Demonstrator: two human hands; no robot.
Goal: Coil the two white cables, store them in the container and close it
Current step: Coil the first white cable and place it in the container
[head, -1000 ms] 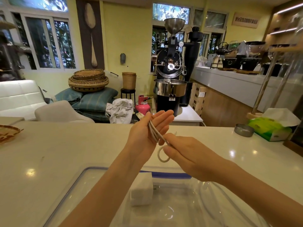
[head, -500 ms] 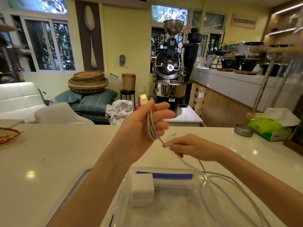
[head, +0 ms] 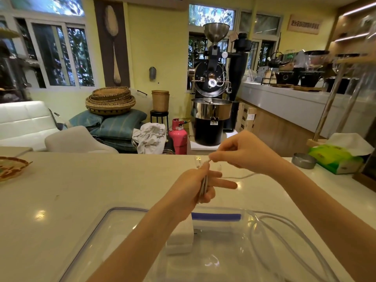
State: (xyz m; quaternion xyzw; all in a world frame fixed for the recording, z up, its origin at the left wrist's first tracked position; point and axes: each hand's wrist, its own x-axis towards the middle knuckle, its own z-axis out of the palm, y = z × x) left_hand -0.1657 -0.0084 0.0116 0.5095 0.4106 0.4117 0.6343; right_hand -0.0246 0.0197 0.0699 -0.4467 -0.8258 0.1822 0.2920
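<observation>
My left hand (head: pixel 195 186) holds several loops of a thin white cable (head: pixel 204 185) wound around its palm, with the plug end (head: pixel 198 159) sticking up above the fingers. My right hand (head: pixel 242 151) pinches the free strand of that cable just above and right of the left hand; the strand trails off to the right over the counter. Below my arms sits a clear plastic container (head: pixel 242 216) with a blue clip. Inside it lie a white power adapter (head: pixel 180 238) and a second white cable (head: pixel 289 239) running along its right side.
The container's clear lid (head: pixel 97 226) lies flat at its left on the pale counter (head: pixel 81 180). A woven tray (head: pixel 10 167) sits at the left edge; a metal ashtray (head: pixel 303 160) and a green tissue pack (head: pixel 335 158) sit at the right.
My left hand has lowered and tipped forward with the coil. My right hand has risen from below to above the left hand, carrying the strand over for another turn.
</observation>
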